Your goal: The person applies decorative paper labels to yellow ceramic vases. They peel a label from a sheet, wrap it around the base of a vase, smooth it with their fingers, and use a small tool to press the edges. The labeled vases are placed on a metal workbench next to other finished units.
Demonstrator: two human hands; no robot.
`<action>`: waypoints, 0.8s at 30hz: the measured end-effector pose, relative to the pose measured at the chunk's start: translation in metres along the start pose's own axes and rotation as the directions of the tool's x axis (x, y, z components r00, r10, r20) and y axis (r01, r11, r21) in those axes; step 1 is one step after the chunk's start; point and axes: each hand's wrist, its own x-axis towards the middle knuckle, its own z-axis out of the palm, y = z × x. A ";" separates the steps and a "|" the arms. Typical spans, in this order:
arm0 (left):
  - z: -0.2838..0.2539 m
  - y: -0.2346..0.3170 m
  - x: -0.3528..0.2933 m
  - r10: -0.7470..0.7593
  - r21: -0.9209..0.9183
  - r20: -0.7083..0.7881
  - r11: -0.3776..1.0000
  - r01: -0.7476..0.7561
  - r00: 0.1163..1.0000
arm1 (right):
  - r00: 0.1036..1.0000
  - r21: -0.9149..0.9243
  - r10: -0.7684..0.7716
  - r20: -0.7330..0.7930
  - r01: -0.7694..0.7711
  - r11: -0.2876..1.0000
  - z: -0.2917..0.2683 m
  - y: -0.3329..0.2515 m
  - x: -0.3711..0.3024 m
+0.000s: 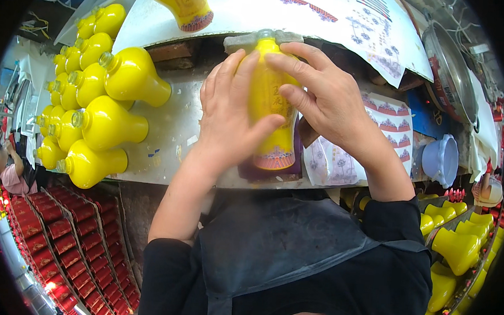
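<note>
A glossy yellow bottle [274, 150] with a clear glass neck lies in front of me, its neck pointing away. Dark lettering and a patterned band near its base decorate it. My left hand [228, 113] rests along the bottle's left side, fingers stretched out and thumb spread over its body. From the right, my right hand [326, 93] reaches over the shoulder and neck with fingers apart, the index finger touching the surface. Under the neck is a grey support block [242, 43]; a dark purple pad [252, 170] lies beneath the base.
Plain yellow bottles [114, 122] lie grouped at the left. A decorated bottle [183, 3] stands at the far edge. Printed decal sheets [388, 116], a pale lilac tub [439, 160] and a metal basin [453, 74] are rightward. Red racked items [68, 233] and more yellow bottles [455, 248] sit below.
</note>
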 end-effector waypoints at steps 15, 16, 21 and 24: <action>0.014 -0.008 -0.018 -0.170 -0.390 -0.054 0.911 0.136 0.984 | 0.997 -0.014 -0.079 -0.001 0.079 0.997 0.002 0.007 -0.004; 0.016 -0.008 -0.021 -0.182 -0.373 -0.055 0.916 0.149 0.982 | 0.997 0.013 -0.062 -0.038 0.062 0.998 0.003 0.008 -0.006; 0.023 -0.010 -0.037 -0.329 -0.677 -0.044 0.704 0.214 0.943 | 0.968 0.245 0.248 0.041 -0.250 0.937 -0.001 0.012 -0.027; 0.020 -0.007 -0.046 -0.364 -0.784 0.080 0.552 0.284 0.928 | 0.907 0.464 0.391 0.158 -0.418 0.781 0.008 0.008 -0.044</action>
